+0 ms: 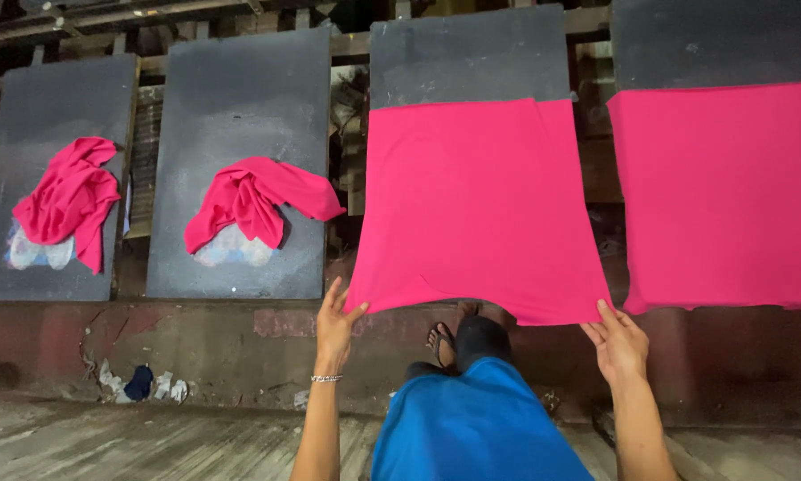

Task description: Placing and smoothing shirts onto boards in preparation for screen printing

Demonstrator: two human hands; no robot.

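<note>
Dark boards (240, 107) behind; flat pink cloth (476, 205), corners pinched by hands.

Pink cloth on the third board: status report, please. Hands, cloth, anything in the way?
Left hand and right hand each pinch a lower corner. Pink cloth lies flat on the dark board, bottom edge overhanging. Nothing blocks it.
</note>
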